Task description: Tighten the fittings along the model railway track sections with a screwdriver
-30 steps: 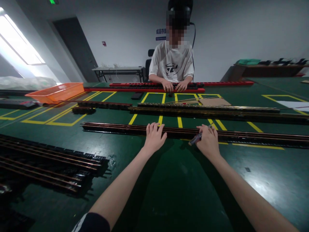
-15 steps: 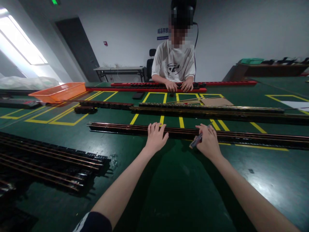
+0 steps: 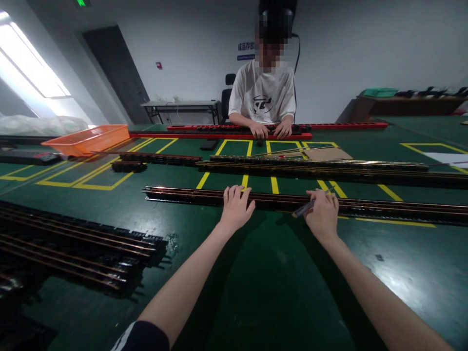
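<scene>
A long dark rail with copper-coloured strips (image 3: 278, 201) lies across the green table in front of me. My left hand (image 3: 237, 208) rests on its near edge, fingers apart and thumb spread to the right, with nothing held. Further right, my right hand (image 3: 322, 212) is closed around a thin, dark pen-like tool (image 3: 303, 209), and its fingers touch the same rail. One end of the tool points left toward the table; the other shows above the fingers.
Several similar rails (image 3: 84, 243) lie at the left. More long rails (image 3: 329, 170) stretch across beyond my hands. An orange basket (image 3: 87, 139) stands at the back left. Opposite, a person (image 3: 263, 97) has both hands on a dark part by red rails (image 3: 347, 126).
The rail has slid to the right, its left end now closer to my left hand. My right hand has moved right with the tool, which now lies flatter. My left hand has stayed put.
</scene>
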Tool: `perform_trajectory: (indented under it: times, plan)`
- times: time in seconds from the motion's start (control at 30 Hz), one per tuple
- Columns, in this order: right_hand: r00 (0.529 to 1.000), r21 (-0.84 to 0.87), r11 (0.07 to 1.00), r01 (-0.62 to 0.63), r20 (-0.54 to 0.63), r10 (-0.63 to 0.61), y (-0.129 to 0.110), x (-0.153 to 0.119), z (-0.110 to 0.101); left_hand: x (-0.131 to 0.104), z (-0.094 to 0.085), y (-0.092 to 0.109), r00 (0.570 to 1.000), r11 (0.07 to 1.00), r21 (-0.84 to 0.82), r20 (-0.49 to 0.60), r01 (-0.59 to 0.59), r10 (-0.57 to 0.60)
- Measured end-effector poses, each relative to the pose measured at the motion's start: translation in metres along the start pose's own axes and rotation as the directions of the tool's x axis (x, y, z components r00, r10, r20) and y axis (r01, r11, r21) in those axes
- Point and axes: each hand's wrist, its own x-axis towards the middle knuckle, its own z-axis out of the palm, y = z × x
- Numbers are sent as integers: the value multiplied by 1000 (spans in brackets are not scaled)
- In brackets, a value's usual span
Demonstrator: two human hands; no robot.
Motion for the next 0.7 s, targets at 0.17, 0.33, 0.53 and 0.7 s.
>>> perform_trajectory:
  times: [0.17,0.33,0.53,0.7]
  plan:
    - [979,118,977,180,74,-190,-4,1,-2,0,0,0,1000,1000,-3,-12,-6,5]
    - [974,85,979,186,114,-195,-6,1,2,0,-1,1,1000,1000,5,-1,-1,1]
    - [989,-27,990,139,53,-137,-12,1,4,0,-1,1,1000,1000,-4,3,3,-3]
    - [1000,-44,999,12,14,-11,-5,1,2,0,-2,1,1000,1000,-19,15,-5,6]
